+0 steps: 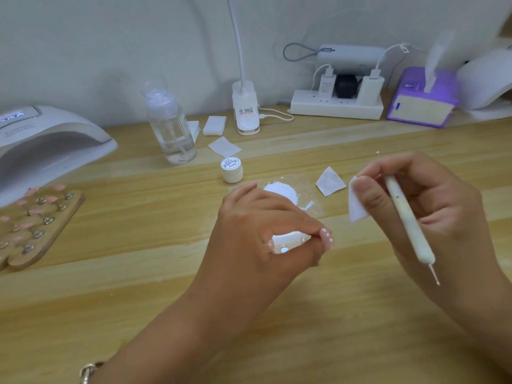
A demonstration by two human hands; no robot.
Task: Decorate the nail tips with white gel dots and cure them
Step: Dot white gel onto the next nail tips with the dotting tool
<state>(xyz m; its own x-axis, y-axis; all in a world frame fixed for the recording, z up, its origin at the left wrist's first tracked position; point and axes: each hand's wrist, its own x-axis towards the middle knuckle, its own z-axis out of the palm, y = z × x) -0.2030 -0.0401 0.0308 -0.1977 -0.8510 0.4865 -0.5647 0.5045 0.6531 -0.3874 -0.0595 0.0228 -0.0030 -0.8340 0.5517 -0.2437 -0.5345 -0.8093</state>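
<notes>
My left hand (257, 231) pinches a pink nail tip (326, 239) with white dots on it, just above the desk's middle. My right hand (432, 206) grips a white dotting pen (407, 217), its metal point aimed down toward me, and presses a small white wipe (357, 206) against the pen's far end with the thumb. A smear of white gel (279, 191) lies on a clear sheet behind my left hand. The small white gel jar (232, 169) stands shut behind it. A wooden board (36, 225) with several pink nail tips lies at the left.
A white curing lamp (47, 145) sits at the far left. At the back stand a clear pump bottle (171, 128), a clip lamp base (246, 109), a power strip (336, 105), a purple box (421, 101). Loose wipes (329, 182) lie near the gel.
</notes>
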